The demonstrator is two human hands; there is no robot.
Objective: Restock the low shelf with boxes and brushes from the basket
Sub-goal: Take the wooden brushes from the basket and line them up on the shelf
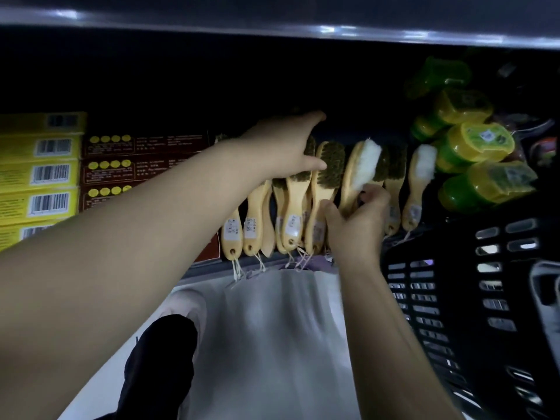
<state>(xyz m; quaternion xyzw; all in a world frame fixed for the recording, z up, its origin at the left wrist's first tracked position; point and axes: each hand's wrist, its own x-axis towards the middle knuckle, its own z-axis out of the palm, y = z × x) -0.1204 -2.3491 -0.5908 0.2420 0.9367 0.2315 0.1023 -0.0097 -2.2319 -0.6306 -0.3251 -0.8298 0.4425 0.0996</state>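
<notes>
A row of wooden-handled brushes [295, 207] stands on the low shelf [212, 268], bristles to the back. My left hand [285, 147] reaches over the row with straight fingers, its thumb lying against the dark bristles. My right hand [356, 222] grips the handle of a white-bristled brush [362, 168], tilted among the others. Yellow boxes [39, 174] and dark red boxes [142, 165] are stacked on the shelf's left. The black plastic basket [454, 313] is at the right.
Green and yellow plastic items [472, 140] are piled on the shelf at the right. An upper shelf edge [272, 22] overhangs the dark space. My light trousers [272, 344] and a dark shoe [160, 359] are below.
</notes>
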